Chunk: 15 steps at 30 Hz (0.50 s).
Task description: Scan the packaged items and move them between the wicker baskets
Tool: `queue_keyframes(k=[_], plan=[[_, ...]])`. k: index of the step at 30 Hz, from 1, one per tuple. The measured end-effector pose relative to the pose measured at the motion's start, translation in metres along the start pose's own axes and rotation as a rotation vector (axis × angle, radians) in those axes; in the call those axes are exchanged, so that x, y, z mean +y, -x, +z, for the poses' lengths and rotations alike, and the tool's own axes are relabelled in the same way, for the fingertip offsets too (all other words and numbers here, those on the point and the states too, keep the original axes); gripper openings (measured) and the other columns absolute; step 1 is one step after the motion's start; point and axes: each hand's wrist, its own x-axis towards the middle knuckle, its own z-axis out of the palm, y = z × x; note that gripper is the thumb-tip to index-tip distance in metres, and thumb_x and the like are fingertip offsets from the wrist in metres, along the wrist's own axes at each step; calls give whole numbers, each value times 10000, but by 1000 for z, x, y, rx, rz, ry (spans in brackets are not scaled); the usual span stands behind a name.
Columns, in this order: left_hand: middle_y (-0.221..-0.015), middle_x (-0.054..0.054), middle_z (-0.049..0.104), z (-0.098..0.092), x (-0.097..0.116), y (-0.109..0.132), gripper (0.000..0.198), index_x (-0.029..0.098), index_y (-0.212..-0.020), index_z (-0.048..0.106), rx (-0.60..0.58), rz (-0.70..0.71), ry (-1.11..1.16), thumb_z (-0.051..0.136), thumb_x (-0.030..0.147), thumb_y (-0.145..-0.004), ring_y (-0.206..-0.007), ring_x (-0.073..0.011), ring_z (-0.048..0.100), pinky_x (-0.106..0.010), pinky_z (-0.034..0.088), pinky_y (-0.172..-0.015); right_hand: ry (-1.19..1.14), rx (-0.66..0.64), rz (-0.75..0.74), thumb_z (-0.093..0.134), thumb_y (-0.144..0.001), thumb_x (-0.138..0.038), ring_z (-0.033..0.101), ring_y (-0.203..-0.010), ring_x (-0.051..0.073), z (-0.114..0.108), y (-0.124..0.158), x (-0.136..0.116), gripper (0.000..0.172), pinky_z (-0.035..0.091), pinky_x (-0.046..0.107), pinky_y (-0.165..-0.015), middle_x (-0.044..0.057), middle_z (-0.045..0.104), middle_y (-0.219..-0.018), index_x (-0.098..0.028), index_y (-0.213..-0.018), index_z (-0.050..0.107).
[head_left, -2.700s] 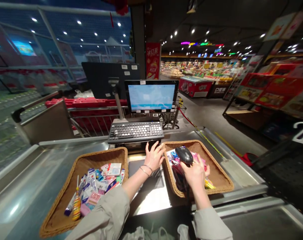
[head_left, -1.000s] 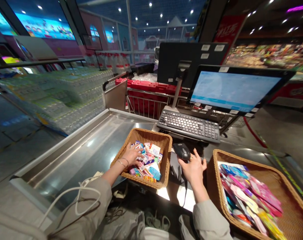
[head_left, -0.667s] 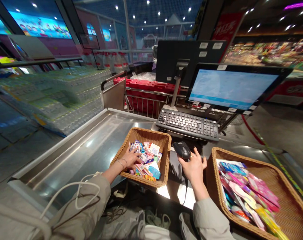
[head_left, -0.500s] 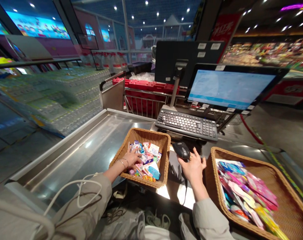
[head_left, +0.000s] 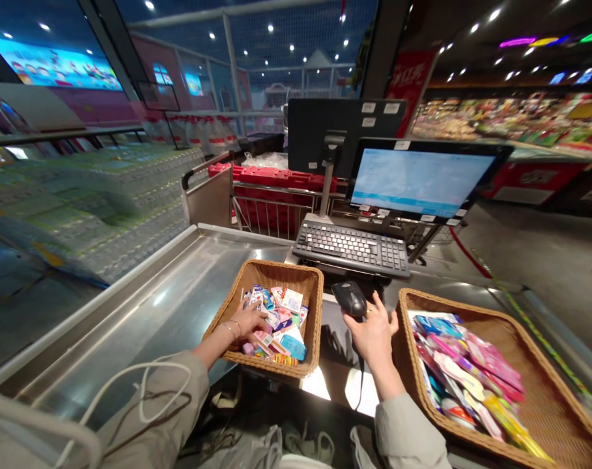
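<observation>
My left hand point(head_left: 249, 321) reaches into the smaller wicker basket point(head_left: 316, 329), among several small packets and boxes point(head_left: 281, 319). Its fingers are bent, with a small pink box point(head_left: 266, 341) at the thumb and fingertips; how firmly they grip it is partly hidden. A black barcode scanner point(head_left: 349, 298) is in my right hand point(head_left: 372, 329), which has its fingers around the handle. The scanner's head points up and left, beside the basket's right rim, and its cable hangs down below the hand.
To the right stands a larger wicker basket point(head_left: 404, 345) of colourful packaged goods point(head_left: 466, 365). Behind the baskets are a keyboard point(head_left: 352, 247) and a lit monitor point(head_left: 417, 179). A metal counter point(head_left: 163, 306) extends leftward, and a white cable point(head_left: 142, 391) crosses my left sleeve.
The view has shifted slightly, so the baskets and screen sit further left. My left fingers have drawn in over the packets, and the pink box shows more plainly. My right hand still holds the scanner.
</observation>
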Motion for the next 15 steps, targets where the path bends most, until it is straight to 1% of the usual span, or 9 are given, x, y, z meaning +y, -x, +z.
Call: queue_keyframes(k=[3,6,8,12,13,15], plan=[[-1379,23,595,7,-7,-1,523,425,-989,723,5,-1,10,776,685,-539,-1416,-435,261,-692,-86,-1080,0,12,10,521,-759,-477,404,-1333,304,-3,-1,2,361,81,598,-1103,100,710,-1119,-219,-926,711],[-1368,7,604,11,-10,-2,494,404,-980,731,26,23,17,765,677,-570,-1423,-425,261,-675,-82,-1095,2,27,5,530,-757,-463,405,-1333,308,-5,-1,4,354,88,604,-1101,101,709,-1123,-217,-938,708],[-1347,6,621,10,-9,-3,450,393,-968,734,42,51,19,758,655,-602,-1433,-402,257,-655,-87,-1109,1,35,-7,524,-764,-458,403,-1336,311,-5,-1,5,342,86,606,-1101,96,711,-1121,-222,-932,707],[-1265,26,672,3,-1,-2,253,362,-870,740,111,93,12,692,575,-742,-1423,-328,312,-611,-87,-1137,-10,32,-12,534,-759,-448,408,-1341,309,-4,0,6,323,86,602,-1104,86,714,-1120,-223,-916,705],[-1256,29,676,1,1,-2,239,356,-848,738,116,100,7,690,568,-748,-1419,-321,322,-606,-80,-1140,-13,31,-10,538,-755,-448,410,-1341,308,-4,0,6,320,85,602,-1104,84,715,-1117,-223,-911,705],[-1267,28,670,-1,3,-1,285,355,-845,737,98,115,-10,737,588,-682,-1421,-334,314,-610,-63,-1141,-19,30,-13,541,-752,-448,412,-1342,307,-3,0,6,315,85,602,-1106,81,718,-1110,-225,-902,706]])
